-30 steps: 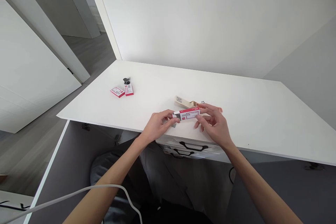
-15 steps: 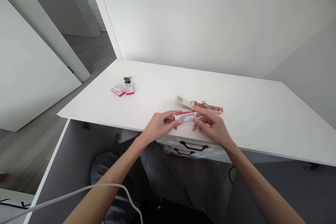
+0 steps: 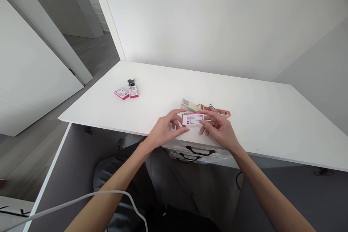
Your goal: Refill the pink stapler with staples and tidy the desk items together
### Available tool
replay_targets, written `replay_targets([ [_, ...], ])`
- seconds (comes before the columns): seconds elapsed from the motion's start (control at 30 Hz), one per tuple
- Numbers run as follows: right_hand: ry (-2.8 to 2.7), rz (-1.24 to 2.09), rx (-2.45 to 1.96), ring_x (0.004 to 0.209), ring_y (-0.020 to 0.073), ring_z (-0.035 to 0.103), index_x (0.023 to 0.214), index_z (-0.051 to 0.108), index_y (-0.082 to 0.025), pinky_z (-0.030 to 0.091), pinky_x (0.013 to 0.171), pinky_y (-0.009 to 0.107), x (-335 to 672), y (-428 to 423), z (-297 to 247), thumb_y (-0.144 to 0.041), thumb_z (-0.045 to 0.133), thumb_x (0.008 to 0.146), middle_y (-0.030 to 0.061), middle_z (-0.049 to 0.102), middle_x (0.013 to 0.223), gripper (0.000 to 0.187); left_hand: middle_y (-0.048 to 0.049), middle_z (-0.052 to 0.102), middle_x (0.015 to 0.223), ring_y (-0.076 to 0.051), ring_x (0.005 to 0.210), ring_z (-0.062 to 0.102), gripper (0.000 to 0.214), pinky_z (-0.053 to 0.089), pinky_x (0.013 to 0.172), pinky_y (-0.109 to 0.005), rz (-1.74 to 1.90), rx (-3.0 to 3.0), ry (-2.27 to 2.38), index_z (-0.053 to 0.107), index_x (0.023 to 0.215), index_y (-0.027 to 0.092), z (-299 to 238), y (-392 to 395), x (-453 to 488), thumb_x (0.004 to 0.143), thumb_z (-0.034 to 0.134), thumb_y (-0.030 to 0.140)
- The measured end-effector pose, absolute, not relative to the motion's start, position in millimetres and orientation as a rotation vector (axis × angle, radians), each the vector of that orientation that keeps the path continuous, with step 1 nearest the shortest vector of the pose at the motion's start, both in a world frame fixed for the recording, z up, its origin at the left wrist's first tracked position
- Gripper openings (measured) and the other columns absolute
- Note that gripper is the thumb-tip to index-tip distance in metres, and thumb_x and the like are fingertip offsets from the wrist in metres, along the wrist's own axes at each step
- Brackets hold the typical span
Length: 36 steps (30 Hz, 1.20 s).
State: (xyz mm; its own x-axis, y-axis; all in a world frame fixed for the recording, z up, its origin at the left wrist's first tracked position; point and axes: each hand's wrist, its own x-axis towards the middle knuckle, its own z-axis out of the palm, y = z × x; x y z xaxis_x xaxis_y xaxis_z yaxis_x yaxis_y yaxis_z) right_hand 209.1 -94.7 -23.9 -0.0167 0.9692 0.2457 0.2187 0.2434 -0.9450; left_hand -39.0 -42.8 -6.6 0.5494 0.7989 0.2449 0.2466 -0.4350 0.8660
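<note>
A small red-and-white printed box [image 3: 192,119] is held level just above the front of the white desk. My right hand [image 3: 219,127] grips its right end between thumb and fingers. At the box's left end, my left hand [image 3: 166,127] is open, thumb and forefinger spread apart; whether a fingertip still touches the box is hard to tell. Right behind the box lies a narrow cream-and-pink case [image 3: 191,105], opened out, with small metal pieces [image 3: 212,107] in its pink half.
Two similar red-and-white boxes, one [image 3: 121,94] tilted beside the other [image 3: 133,92], lie at the desk's left. A small dark object [image 3: 131,82] sits behind them. Drawers with black handles [image 3: 200,151] are under the front edge. A white cable [image 3: 89,194] crosses the lower left.
My left thumb and forefinger have spread away from the box's left end. The box has tipped so its printed white face shows more, while my right hand keeps its grip.
</note>
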Motion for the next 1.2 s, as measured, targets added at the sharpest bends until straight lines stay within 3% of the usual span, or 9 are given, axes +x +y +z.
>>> replay_targets([
  [0.27,-1.596,0.859,-1.193,0.07,0.0195,0.076,0.138,0.065,-0.028,0.065,0.065,0.038,211.2,-96.6,-23.5,-0.045,0.078,0.092,0.0076,0.076,0.115,0.051,-0.0015,0.079,0.098,-0.017,0.086,0.072,0.048,0.058,0.085,-0.031,0.816,1.894,0.88,0.066,0.133,0.026,-7.7,-40.5,-39.6,0.09,0.076,0.044],
  [0.73,-1.597,0.913,-1.205,0.068,0.0211,0.073,0.136,0.065,-0.025,0.062,0.062,0.038,213.6,-95.0,-25.8,-0.045,0.073,0.096,0.0043,0.079,0.091,0.045,-0.0019,0.081,0.091,-0.021,0.095,0.074,0.046,0.054,0.079,-0.03,0.793,1.884,0.923,0.066,0.132,0.024,-5.4,-40.6,-39.4,0.091,0.072,0.044],
  [1.1,-1.521,0.924,-1.165,0.067,0.0168,0.07,0.133,0.066,-0.026,0.062,0.06,0.035,211.0,-96.5,-21.7,-0.043,0.074,0.095,0.0063,0.076,0.111,0.042,-0.001,0.081,0.09,-0.02,0.094,0.074,0.049,0.053,0.086,-0.03,0.846,1.852,0.889,0.065,0.135,0.023,-5.3,-40.3,-39.8,0.091,0.075,0.043],
  [1.2,-1.542,0.918,-1.177,0.067,0.0172,0.071,0.133,0.065,-0.026,0.062,0.061,0.035,211.4,-96.7,-22.1,-0.043,0.074,0.096,0.006,0.076,0.108,0.042,-0.0017,0.08,0.091,-0.02,0.095,0.074,0.045,0.053,0.089,-0.032,0.846,1.857,0.879,0.066,0.136,0.023,-1.6,-42.0,-40.1,0.096,0.067,0.045],
])
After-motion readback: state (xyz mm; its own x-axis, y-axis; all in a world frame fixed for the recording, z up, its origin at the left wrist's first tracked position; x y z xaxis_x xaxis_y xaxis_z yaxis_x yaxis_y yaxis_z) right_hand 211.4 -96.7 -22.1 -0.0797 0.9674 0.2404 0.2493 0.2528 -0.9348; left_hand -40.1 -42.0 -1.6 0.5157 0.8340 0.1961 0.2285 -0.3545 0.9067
